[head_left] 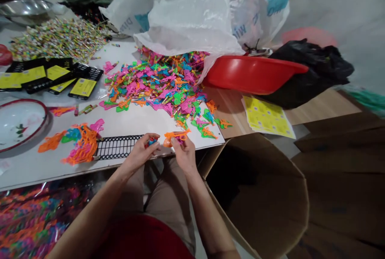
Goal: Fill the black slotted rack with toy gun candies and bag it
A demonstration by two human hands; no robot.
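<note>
Near the table's front edge, my right hand [185, 154] is closed on an orange toy gun [176, 134]; a bit of purple plastic shows below it. My left hand [143, 150] is curled just to the left, around something small with blue and red on it, too little shown to name. Beside that hand lies a black plastic grid strip [116, 147]. At the strip's left end is a bunch of orange, pink and blue toy guns [82, 146]. Beyond my hands spreads a large heap of colourful toy guns [159, 80], with several loose ones at its right edge.
A red basin [252, 74] and yellow printed sheets [267, 116] are to the right, above an open cardboard box [270, 203]. To the left are an enamel bowl [21, 124], black trays with yellow labels [84, 86] and a pile of small wrapped pieces [60, 38]. White plastic bags [189, 6] stand behind.
</note>
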